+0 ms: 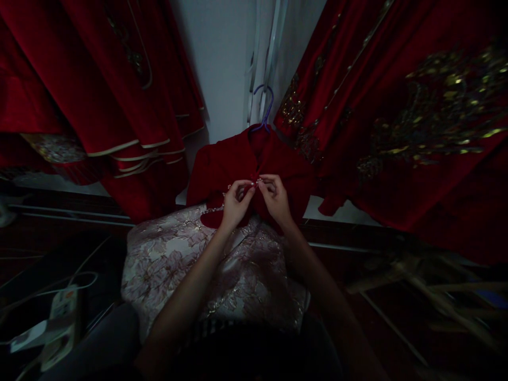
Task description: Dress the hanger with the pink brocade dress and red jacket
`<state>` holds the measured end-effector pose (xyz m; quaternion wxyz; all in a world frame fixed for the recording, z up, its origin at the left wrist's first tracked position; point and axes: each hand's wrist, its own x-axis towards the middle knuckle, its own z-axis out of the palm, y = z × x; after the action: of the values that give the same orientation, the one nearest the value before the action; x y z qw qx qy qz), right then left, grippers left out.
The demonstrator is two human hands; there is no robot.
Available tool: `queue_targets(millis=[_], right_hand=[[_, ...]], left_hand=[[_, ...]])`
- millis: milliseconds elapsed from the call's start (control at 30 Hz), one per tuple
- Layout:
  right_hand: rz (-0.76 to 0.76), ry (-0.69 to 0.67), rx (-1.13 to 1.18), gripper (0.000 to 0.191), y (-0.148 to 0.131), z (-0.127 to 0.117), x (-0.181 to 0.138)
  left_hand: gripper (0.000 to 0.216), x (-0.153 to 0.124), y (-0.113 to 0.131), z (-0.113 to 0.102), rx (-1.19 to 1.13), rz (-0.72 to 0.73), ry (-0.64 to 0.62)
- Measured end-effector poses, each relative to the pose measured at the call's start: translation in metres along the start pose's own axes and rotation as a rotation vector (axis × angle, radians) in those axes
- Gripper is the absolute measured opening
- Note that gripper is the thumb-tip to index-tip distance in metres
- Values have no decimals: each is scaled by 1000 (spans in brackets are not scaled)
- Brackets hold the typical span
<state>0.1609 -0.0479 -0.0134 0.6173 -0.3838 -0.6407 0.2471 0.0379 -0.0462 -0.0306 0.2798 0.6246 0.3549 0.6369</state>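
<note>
A dark red velvet garment (222,166) on a purple hanger (265,108) lies over a pale floral brocade skirt (166,259) in my lap. My left hand (235,203) pinches the garment's front near the collar, fingers closed on the fabric beside a beaded trim (212,209). My right hand (274,198) is closed on the same spot from the right, its fingertips touching those of the left. What exactly the fingertips grip, a button or a clasp, is too small to tell.
Red embroidered garments hang at left (103,90) and right (416,121) with gold trim. A white wall (222,63) shows between them. A white power strip (63,317) with cables lies on the dark floor at left. Wooden pieces (428,296) lie at right.
</note>
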Motion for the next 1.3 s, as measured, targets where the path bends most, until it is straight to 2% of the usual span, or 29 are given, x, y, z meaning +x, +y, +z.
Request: queue_targets(millis=[333,600,867,1100,1300], right_hand=[[-15,54,-86,26,-9,-7,3],[-26,86,-124,26,-8,-2,4],[10,87,-179,26,-17,-10,5],[20,-16,-77,35,-11,-15,2],[53,-60,-36,41,-2,-21,5]], left_hand=[[11,20,23,-13,280,108,-212],[12,31,17,-18,258,100,-286],[11,37,24,-24,260,156,-396],[11,44,23,-27,321,173,-407],[11,44,27,-27,314,176,-488]])
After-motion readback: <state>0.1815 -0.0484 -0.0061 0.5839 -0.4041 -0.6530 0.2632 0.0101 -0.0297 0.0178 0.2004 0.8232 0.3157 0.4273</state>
